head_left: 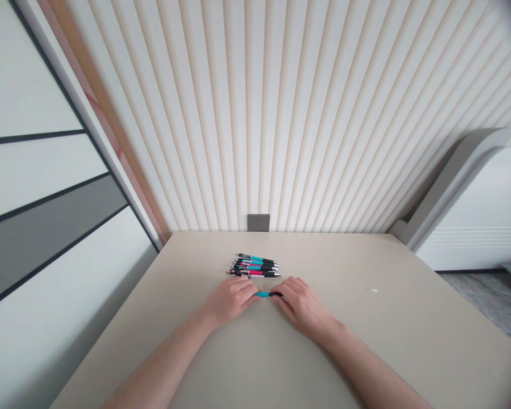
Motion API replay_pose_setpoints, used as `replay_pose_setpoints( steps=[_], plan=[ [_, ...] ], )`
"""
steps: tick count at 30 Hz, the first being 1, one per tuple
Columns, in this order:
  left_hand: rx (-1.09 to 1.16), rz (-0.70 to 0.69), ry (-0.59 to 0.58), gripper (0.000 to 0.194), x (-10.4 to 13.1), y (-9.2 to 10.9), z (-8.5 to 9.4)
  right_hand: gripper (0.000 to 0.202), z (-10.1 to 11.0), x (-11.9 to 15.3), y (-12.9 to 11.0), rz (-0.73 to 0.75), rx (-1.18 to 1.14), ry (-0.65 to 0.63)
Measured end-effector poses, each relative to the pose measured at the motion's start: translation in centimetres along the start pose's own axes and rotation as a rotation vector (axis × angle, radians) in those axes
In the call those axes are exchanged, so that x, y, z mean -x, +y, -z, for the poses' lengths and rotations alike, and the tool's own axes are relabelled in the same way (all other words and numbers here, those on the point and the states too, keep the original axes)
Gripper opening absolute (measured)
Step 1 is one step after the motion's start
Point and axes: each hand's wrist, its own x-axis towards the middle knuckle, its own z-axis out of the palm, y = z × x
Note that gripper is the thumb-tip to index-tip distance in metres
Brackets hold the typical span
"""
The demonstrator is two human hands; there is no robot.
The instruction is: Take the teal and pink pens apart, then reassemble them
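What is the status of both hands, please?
Both hands, left and right, on one blue-and-black pen. Pen row just beyond. Small white piece off right.

You can see a dark wall socket (258, 222) mid-frame, and a small white bit (372, 290) at right.

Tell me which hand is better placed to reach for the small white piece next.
Right, probably. The right hand is nearer the white piece; the left hand is farther off, at the other end of the blue pen.
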Motion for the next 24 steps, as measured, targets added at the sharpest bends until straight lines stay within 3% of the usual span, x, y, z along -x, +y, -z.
replay_pose_setpoints(
  steps=[14,22,24],
  plan=[
    [0.042,0.029,0.003,0.024,0.0,0.0,0.0,0.01,0.0,-0.3,0.4,-0.035,0.016,0.069],
    [-0.026,0.12,0.017,0.02,-0.1,-0.1,0.2,0.021,0.5,-0.1,1.8,-0.046,0.06,0.073],
    [-0.057,0.13,-0.008,0.028,0.0,-0.3,0.1,0.023,0.7,0.0,2.2,-0.059,0.064,0.087]
  ],
)
